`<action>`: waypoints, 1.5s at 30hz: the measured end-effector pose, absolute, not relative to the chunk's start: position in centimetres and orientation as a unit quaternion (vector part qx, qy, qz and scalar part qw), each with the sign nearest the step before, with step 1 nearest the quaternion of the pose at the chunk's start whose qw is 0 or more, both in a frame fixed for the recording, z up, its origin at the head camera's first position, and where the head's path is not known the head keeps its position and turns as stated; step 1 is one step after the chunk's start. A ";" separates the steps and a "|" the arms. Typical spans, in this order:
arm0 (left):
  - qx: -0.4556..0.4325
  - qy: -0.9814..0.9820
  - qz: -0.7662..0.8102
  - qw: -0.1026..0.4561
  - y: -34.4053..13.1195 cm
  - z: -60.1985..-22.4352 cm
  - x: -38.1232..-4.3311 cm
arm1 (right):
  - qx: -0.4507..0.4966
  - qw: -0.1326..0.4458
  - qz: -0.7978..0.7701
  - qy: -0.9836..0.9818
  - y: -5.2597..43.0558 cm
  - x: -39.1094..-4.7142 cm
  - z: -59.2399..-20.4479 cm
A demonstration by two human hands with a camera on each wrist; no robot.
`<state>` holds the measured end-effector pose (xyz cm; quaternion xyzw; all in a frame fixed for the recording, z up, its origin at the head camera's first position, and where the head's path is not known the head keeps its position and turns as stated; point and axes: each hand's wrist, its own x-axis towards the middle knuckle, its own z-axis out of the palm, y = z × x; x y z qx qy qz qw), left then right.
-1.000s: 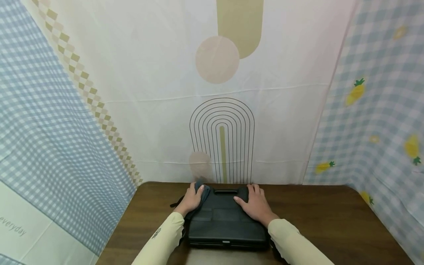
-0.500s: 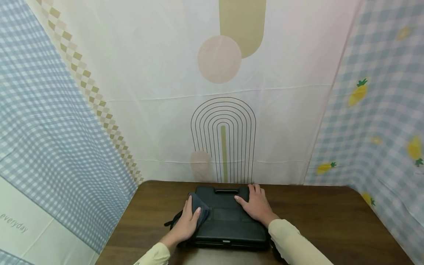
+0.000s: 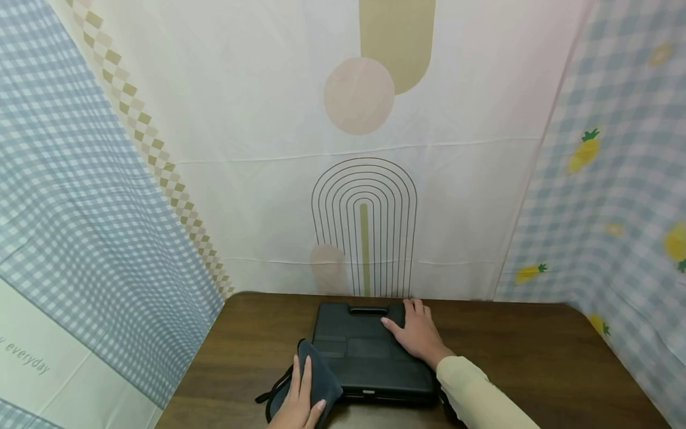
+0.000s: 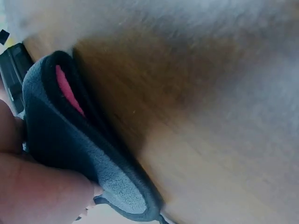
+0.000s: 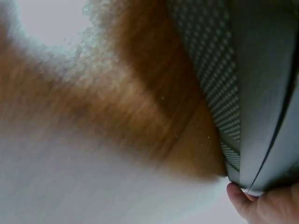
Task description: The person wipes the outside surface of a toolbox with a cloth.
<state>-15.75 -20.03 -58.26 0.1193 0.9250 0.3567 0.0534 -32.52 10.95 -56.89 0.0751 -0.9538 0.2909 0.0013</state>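
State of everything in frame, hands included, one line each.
Black case: closed, lying on the table.
Dark fabric piece: held, pink inside partly showing.
Left hand: gripping the dark fabric piece.
Right hand: gripping the black case's far right corner.
Printed cloth: hanging, creased.

Behind the brown tabletop (image 3: 525,363) hangs a white cloth (image 3: 257,208) with arches; blue checked cloth (image 3: 118,190) is at left, pineapple-printed cloth (image 3: 579,226) at right.

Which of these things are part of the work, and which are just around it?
Part of the work, seemingly:
dark-blue fabric pouch, in the left hand
black rectangular plastic case, touched by the right hand

Just around it:
brown wooden table
white printed fabric hanging
blue-checked fabric hangings
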 end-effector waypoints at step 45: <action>0.348 0.902 -0.123 -0.224 -13.8 -57.6 -17.6 | 0.067 0.014 0.275 -0.959 10.5 -30.9 -57.0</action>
